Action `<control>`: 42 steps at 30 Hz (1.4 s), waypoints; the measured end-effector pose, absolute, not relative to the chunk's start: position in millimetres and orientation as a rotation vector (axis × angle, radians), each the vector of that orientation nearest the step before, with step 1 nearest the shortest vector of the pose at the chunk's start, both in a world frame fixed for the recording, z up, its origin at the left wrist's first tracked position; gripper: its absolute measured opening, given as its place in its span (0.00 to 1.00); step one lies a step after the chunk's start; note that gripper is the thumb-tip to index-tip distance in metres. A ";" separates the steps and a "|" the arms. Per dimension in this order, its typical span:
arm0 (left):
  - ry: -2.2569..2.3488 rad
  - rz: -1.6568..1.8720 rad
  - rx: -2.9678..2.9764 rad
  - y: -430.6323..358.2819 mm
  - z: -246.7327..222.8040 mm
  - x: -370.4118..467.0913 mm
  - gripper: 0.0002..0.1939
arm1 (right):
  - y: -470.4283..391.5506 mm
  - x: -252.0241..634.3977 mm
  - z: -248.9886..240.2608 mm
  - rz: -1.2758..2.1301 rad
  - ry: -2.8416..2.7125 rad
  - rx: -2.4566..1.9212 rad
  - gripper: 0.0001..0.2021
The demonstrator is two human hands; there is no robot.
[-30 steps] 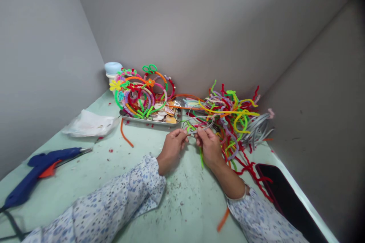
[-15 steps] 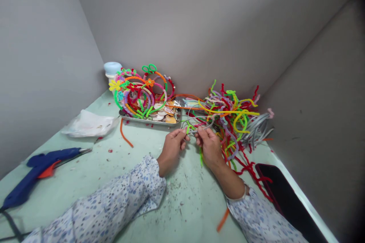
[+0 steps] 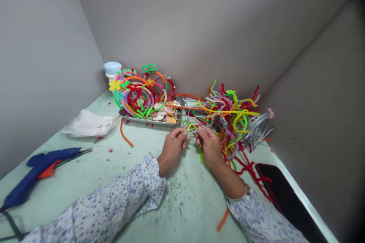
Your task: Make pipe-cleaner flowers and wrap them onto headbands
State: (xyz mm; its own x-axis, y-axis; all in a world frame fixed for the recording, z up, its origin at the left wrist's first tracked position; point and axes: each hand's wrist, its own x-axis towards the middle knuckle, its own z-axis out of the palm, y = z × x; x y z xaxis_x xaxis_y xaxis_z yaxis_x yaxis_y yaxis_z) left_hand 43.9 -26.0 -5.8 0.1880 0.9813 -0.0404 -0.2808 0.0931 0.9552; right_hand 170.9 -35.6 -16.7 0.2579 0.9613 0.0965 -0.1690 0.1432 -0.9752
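Note:
My left hand point(image 3: 174, 148) is closed in a pinch on a bright green pipe cleaner point(image 3: 191, 127), beside the end of a thin grey band. My right hand point(image 3: 210, 147) pinches the grey band point(image 3: 209, 124), which curves in a loop above the fingers. The green pipe cleaner seems to wrap round the band between the two hands; the exact contact is too small to make out. A tangled pile of colourful pipe cleaners point(image 3: 228, 112) lies just beyond my right hand.
Fuzzy decorated headbands point(image 3: 139, 93) stand on a metal tray point(image 3: 151, 122) of flat cut pieces. A blue glue gun point(image 3: 37, 169) and a plastic bag point(image 3: 89, 124) lie left. At right are grey bands point(image 3: 258, 127) and a dark phone point(image 3: 288, 197). Walls point(image 3: 199, 38) enclose the table.
The green pipe cleaner near my left fingertips has shifted slightly and now shows a more rounded curve. Both hands stay nearly in place.

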 end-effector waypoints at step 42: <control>0.982 1.251 1.156 -34.6 4.5 45.3 0.08 | -34.9 170.7 -14.2 1.110 -0.864 -1.021 0.15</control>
